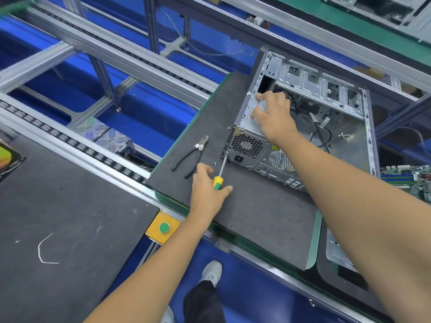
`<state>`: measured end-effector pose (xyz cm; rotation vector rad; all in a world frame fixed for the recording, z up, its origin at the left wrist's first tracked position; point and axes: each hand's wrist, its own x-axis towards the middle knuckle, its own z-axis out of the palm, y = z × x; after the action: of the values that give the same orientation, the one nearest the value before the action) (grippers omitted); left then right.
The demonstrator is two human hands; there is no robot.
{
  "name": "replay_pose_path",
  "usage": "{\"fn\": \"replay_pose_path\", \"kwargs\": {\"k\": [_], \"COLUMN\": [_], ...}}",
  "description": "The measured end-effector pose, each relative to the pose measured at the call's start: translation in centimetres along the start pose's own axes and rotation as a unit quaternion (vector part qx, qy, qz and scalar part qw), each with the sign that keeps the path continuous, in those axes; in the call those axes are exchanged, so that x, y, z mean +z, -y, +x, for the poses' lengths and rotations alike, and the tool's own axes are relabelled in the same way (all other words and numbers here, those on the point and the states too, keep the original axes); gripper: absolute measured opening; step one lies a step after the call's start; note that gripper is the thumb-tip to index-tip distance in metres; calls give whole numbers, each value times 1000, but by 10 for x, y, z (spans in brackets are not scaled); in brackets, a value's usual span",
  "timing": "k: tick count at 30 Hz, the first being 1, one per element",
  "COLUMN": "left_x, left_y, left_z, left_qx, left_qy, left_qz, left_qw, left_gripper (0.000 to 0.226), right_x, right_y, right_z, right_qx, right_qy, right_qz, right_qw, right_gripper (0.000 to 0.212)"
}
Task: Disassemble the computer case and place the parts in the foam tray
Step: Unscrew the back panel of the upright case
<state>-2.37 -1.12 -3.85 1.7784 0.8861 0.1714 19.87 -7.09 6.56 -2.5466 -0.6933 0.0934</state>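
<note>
Clearly the left hand (pixel 205 187) grips the yellow-and-green screwdriver (pixel 220 173) by its handle, fingers curled round it, with the tip set against the rear corner of the computer case (pixel 303 117), seemingly on a screw that fastens the power supply (pixel 249 145) there. The right hand (pixel 272 115) lies on top of the power supply inside the case, fingers spread fairly straight and pressing down, most likely to steady the box so it does not shift while the screw turns.

The case lies on its side, open face up, toward the far right corner of the dark foam mat (pixel 233 206), which gives it a soft, non-slip bed. Pliers (pixel 190 153) rest on the mat near its left edge, just beyond the left hand and within easy reach. A loose screw (pixel 214 163) sits on the mat beside the screwdriver shaft, apparently parked there after removal. A circuit board (pixel 407 180) shows past the right end of the case.
</note>
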Motion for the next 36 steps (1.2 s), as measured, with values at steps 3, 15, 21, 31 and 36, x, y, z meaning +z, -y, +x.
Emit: {"fn": "replay_pose_path", "kwargs": {"k": [3,15,21,31,36], "left_x": [-4,-3,1,28,67], "left_y": [4,2,5,5,-16], "left_z": [2,-10,-10,9,11], "left_qx": [-28,33,202,317,352], "left_qy": [-8,44,6,26,68], "left_qz": [12,127,353,349,335], "left_qw": [999,990,914,882,871], "left_gripper": [27,19,19,32,42], "right_x": [0,-1,-2,-2,-2], "right_y": [0,0,2,2,2], "right_z": [-1,-1,-2,-3,-2], "right_qx": [-2,-1,-2,-2,0], "right_qy": [-3,-2,0,0,1], "right_qz": [1,-1,-1,4,-6], "right_qw": [1000,1000,1000,1000,1000], "right_gripper": [44,43,43,42,44]}}
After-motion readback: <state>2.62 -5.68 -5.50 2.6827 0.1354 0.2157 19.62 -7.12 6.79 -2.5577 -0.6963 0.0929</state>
